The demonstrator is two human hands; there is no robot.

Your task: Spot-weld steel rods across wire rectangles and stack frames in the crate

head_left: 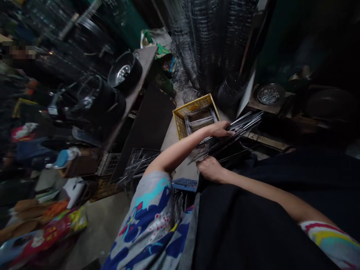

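Thin, shiny metal rods [246, 123] lie in a loose bundle across the dark cloth in front of me. My left hand [221, 129] reaches over from the left, its fingers closed round part of the bundle. Nearer to me, my right hand [209, 169] is curled into a closed grip by the rods' lower ends and the edge of the dark cloth [225, 221]; what is inside it is hidden. Just beyond my left hand stands a yellow plastic crate [176, 123], with more metal rods [201, 122] inside.
Tall stacks of wire pieces [210, 37] rise behind the crate. To the right is a bowl of small metal parts [268, 94]. A bench on the left bears a black round pan [132, 73]. More rods [137, 167] lie by my left elbow, near a blue basket [184, 184].
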